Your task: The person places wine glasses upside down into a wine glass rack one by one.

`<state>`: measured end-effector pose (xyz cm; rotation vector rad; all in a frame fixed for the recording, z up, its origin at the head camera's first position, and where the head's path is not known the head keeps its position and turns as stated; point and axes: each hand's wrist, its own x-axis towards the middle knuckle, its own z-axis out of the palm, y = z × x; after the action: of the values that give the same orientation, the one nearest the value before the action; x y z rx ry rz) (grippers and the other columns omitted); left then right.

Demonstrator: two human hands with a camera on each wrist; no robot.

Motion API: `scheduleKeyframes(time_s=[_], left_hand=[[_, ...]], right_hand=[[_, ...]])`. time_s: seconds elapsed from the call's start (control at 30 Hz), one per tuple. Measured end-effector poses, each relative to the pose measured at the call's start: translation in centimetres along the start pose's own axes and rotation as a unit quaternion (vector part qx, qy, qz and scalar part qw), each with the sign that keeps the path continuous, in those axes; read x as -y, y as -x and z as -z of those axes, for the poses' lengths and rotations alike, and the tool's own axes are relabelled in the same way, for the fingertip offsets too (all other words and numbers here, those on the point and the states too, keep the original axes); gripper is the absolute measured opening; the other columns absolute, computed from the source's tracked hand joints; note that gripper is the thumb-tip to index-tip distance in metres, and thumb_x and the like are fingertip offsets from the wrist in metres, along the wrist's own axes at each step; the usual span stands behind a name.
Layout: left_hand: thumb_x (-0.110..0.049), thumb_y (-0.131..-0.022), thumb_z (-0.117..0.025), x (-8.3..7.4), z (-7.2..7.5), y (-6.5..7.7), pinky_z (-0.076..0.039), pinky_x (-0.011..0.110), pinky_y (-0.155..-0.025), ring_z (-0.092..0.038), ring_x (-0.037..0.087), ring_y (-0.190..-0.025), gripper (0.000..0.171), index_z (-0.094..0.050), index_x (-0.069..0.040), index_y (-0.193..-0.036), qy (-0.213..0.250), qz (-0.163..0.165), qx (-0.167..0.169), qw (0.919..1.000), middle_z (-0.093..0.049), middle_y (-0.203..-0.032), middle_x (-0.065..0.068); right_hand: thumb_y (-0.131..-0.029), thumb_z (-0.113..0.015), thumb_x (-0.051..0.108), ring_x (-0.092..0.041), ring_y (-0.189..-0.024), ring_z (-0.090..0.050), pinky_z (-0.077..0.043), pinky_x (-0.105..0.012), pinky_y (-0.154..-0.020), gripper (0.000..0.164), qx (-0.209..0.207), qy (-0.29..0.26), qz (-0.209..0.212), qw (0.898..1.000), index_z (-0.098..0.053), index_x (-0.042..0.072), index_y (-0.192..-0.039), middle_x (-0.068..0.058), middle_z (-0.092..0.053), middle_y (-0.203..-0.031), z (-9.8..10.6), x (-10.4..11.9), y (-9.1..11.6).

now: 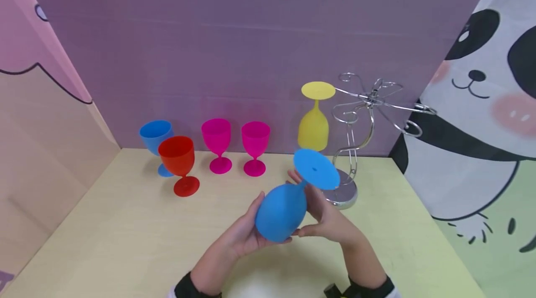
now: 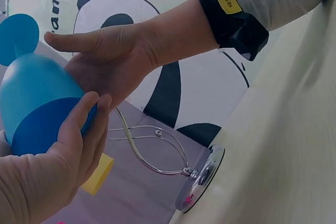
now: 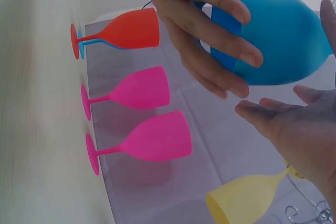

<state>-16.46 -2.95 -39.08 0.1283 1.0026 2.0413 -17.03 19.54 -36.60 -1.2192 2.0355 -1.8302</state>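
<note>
A blue plastic goblet is held above the table, tilted bottom-up, its round foot toward the upper right. My left hand grips its bowl near the rim; in the right wrist view, the left fingers wrap over the rim side. Beside the bowl and stem is my right hand, fingers and thumb spread, palm facing the goblet. The left wrist view shows this right hand with its thumb extended near the foot and not wrapped round it. Part of the right fingers is hidden behind the goblet in the head view.
A chrome stemware rack stands back right on a round base. From one arm a yellow goblet hangs upside down. Upright at the back left are a red goblet, another blue goblet and two pink goblets.
</note>
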Motion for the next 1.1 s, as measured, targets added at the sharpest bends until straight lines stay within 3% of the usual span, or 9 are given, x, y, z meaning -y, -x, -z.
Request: scheduleKeyframes(time_s=[0.17, 0.3, 0.4, 0.6, 0.7, 1.1], left_hand=[[-0.069, -0.092, -0.037, 0.3, -0.2, 0.0, -0.041, 0.046, -0.105, -0.055, 0.031, -0.118, 0.084, -0.012, -0.017, -0.153, -0.009, 0.004, 0.009, 0.9999, -0.035, -0.145, 0.019], [-0.069, -0.092, -0.036, 0.5, -0.3, 0.0, -0.04, 0.046, -0.104, -0.057, 0.03, -0.116, 0.086, -0.011, -0.015, -0.154, -0.006, 0.007, 0.02, 0.9997, -0.038, -0.143, 0.018], [-0.071, -0.091, -0.037, 0.6, -0.3, 0.0, -0.039, 0.046, -0.104, -0.058, 0.03, -0.115, 0.089, -0.01, -0.014, -0.154, -0.003, 0.009, 0.024, 0.9997, -0.04, -0.142, 0.019], [-0.071, -0.091, -0.036, 0.5, -0.4, 0.1, -0.041, 0.045, -0.103, -0.058, 0.03, -0.116, 0.09, -0.009, -0.013, -0.154, -0.007, 0.011, 0.019, 0.9997, -0.039, -0.143, 0.019], [-0.07, -0.092, -0.033, 0.5, -0.3, 0.1, -0.043, 0.044, -0.103, -0.057, 0.03, -0.117, 0.087, -0.008, -0.014, -0.154, -0.011, 0.01, 0.019, 0.9997, -0.039, -0.143, 0.019], [-0.073, -0.09, -0.034, 0.6, -0.2, 0.1, -0.047, 0.039, -0.1, -0.059, 0.027, -0.114, 0.091, -0.007, -0.013, -0.153, 0.017, 0.015, 0.032, 0.9992, -0.04, -0.142, 0.018]], right_hand=[[-0.077, -0.08, 0.008, -0.026, -0.148, -0.023, -0.036, -0.027, -0.11, 0.11, 0.008, 0.019, 0.01, 1.0, 0.001, -0.004, -0.152, -0.015, -0.009, -0.162, -0.4, 0.4, 0.1], [-0.077, -0.08, 0.01, -0.022, -0.147, -0.026, -0.036, -0.028, -0.111, 0.109, 0.009, 0.02, 0.019, 1.0, -0.002, -0.005, -0.151, -0.012, -0.013, -0.162, -0.8, 0.7, 0.2], [-0.077, -0.08, 0.01, -0.024, -0.147, -0.026, -0.036, -0.03, -0.111, 0.107, 0.009, 0.018, 0.026, 0.999, -0.004, -0.004, -0.152, -0.011, -0.015, -0.161, -1.0, 0.8, 0.1], [-0.074, -0.081, 0.003, -0.014, -0.144, -0.032, -0.038, -0.028, -0.11, 0.109, 0.003, 0.032, 0.012, 0.999, -0.007, 0.002, -0.153, -0.016, -0.016, -0.16, -1.3, 1.2, 0.2], [-0.072, -0.081, -0.001, -0.017, -0.144, -0.031, -0.039, -0.029, -0.109, 0.108, -0.003, 0.045, 0.009, 0.999, -0.01, 0.003, -0.153, -0.02, -0.018, -0.158, -1.3, 1.3, 0.1], [-0.072, -0.082, 0.001, -0.015, -0.14, -0.034, -0.039, -0.031, -0.109, 0.106, -0.015, 0.052, 0.016, 0.998, -0.01, 0.005, -0.151, -0.02, -0.029, -0.153, -1.6, 1.2, 0.0]])
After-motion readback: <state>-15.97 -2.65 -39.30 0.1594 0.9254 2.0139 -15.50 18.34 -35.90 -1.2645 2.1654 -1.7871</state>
